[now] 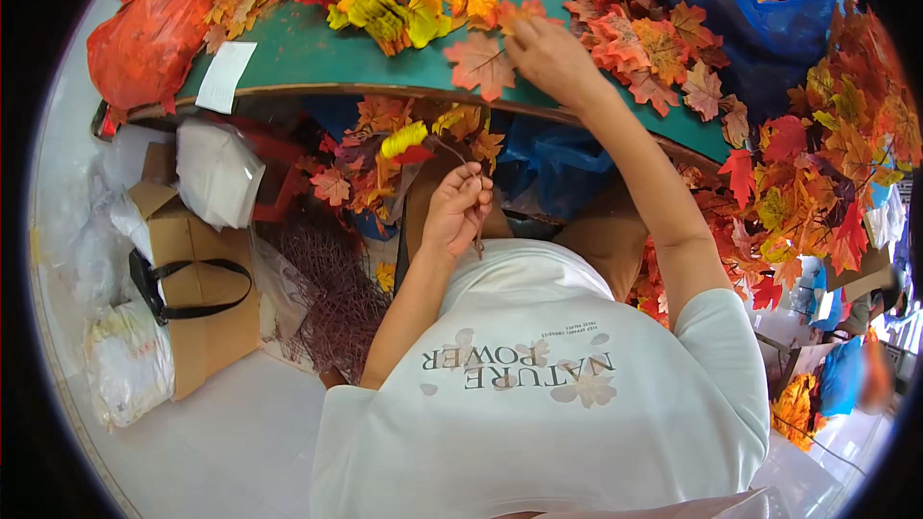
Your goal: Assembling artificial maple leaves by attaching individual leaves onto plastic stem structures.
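Observation:
My left hand is closed in a pinch around a thin brown artificial stem, in front of my shirt and below the table edge. A bent yellow leaf and a red one show near the stem's upper end. Over the green table, my right hand has its fingers closed at an orange artificial maple leaf. That leaf lies flat near the table's front edge, and the fingertips partly hide where they grip it. Just beyond sit yellow-green leaves and stacked orange-red leaves.
An orange-red plastic bag and a white paper slip are at the table's left. A blue bag stands far right. Leaf garlands hang at right. A bundle of dark stems and a cardboard box stand lower left.

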`<state>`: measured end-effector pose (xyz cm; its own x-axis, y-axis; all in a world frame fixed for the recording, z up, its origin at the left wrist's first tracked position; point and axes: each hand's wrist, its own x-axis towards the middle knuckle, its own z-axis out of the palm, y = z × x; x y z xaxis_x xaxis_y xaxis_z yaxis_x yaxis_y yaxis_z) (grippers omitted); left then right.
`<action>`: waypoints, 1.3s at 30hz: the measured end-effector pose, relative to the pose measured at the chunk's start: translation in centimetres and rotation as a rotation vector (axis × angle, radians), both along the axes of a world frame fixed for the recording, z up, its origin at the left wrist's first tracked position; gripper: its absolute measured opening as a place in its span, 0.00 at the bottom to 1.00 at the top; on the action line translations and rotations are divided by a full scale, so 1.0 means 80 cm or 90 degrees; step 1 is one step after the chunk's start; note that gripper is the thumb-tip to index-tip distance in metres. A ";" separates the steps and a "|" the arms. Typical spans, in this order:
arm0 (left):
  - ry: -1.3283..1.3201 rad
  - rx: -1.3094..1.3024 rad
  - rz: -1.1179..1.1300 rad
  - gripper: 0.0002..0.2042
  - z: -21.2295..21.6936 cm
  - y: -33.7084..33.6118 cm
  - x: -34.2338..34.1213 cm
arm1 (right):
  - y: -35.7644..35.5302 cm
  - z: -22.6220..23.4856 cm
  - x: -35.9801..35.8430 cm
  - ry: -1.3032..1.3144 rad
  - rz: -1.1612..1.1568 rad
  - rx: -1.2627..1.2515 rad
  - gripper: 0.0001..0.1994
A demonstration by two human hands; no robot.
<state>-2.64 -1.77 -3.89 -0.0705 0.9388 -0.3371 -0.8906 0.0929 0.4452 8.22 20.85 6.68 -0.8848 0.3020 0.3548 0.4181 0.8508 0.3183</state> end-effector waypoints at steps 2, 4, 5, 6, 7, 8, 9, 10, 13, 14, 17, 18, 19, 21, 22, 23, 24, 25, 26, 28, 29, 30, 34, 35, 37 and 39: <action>0.029 0.004 0.010 0.10 0.020 0.001 0.001 | -0.005 0.006 0.017 -0.003 -0.005 -0.014 0.14; 0.091 0.033 0.026 0.10 0.039 0.004 0.006 | -0.015 0.005 0.037 0.278 -0.009 -0.130 0.10; 0.118 0.041 0.031 0.10 0.045 0.006 0.008 | -0.029 0.004 0.041 0.432 0.000 -0.225 0.07; 0.117 0.038 0.031 0.10 0.051 0.008 0.012 | -0.042 -0.005 0.045 0.431 0.000 -0.227 0.07; 0.152 0.034 0.051 0.10 0.057 0.012 0.017 | -0.056 -0.019 0.052 0.558 0.016 -0.545 0.09; 0.187 0.028 0.071 0.10 0.060 0.014 0.022 | -0.079 -0.017 0.052 0.672 0.034 -0.871 0.11; 0.201 0.033 0.096 0.08 0.060 0.016 0.027 | -0.106 -0.015 0.046 0.810 -0.086 -1.081 0.13; 0.199 0.034 0.089 0.08 0.059 0.019 0.030 | -0.125 -0.026 0.048 0.842 -0.023 -1.104 0.15; 0.212 0.047 0.110 0.06 0.065 0.024 0.038 | -0.155 -0.057 0.044 0.871 -0.026 -1.100 0.14; 0.213 0.045 0.107 0.06 0.064 0.024 0.041 | -0.161 -0.064 0.044 0.893 -0.042 -1.154 0.15; 0.248 0.055 0.150 0.06 0.060 0.024 0.047 | -0.176 -0.055 0.041 0.938 -0.055 -1.173 0.12; 0.247 0.055 0.158 0.06 0.060 0.024 0.048 | -0.180 -0.049 0.039 0.961 -0.051 -1.135 0.10; 0.246 0.056 0.164 0.06 0.060 0.024 0.049 | -0.182 -0.052 0.037 0.967 -0.106 -1.124 0.10; 0.247 0.062 0.171 0.07 0.058 0.024 0.049 | -0.183 -0.060 0.036 0.962 -0.083 -1.120 0.09; 0.248 0.069 0.179 0.07 0.056 0.023 0.049 | -0.183 -0.063 0.036 0.955 -0.060 -1.114 0.09; 0.248 0.068 0.179 0.07 0.056 0.023 0.049 | -0.184 -0.065 0.036 0.956 -0.061 -1.114 0.09; 0.254 0.062 0.188 0.08 0.055 0.023 0.050 | -0.184 -0.067 0.035 0.948 -0.066 -1.120 0.08; 0.261 0.056 0.196 0.08 0.055 0.023 0.050 | -0.185 -0.069 0.035 0.941 -0.071 -1.125 0.08; 0.261 0.055 0.194 0.08 0.054 0.023 0.049 | -0.185 -0.073 0.036 0.942 -0.073 -1.125 0.08; 0.301 0.055 0.197 0.10 0.054 0.022 0.048 | -0.185 -0.079 0.034 0.961 -0.049 -1.153 0.07; 0.300 0.054 0.197 0.10 0.056 0.022 0.048 | -0.186 -0.077 0.034 0.960 -0.050 -1.153 0.07; 0.306 0.055 0.194 0.10 0.058 0.023 0.049 | -0.187 -0.075 0.034 1.018 -0.051 -1.240 0.07; 0.305 0.070 0.186 0.12 0.063 0.026 0.049 | -0.187 -0.082 0.035 1.067 -0.012 -1.338 0.07; 0.305 0.069 0.186 0.12 0.061 0.026 0.049 | -0.187 -0.083 0.035 1.066 -0.013 -1.339 0.07; 0.308 0.065 0.195 0.12 0.058 0.026 0.048 | -0.187 -0.085 0.033 1.055 -0.042 -1.328 0.07; 0.311 0.062 0.188 0.12 0.059 0.025 0.048 | -0.188 -0.084 0.033 1.070 -0.049 -1.333 0.07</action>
<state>1.23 0.23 0.82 -0.4597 0.8808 -0.1131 -0.5617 -0.1898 0.8052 10.89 5.83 -0.08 -0.3893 0.8929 -0.2263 -0.5691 -0.4263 -0.7031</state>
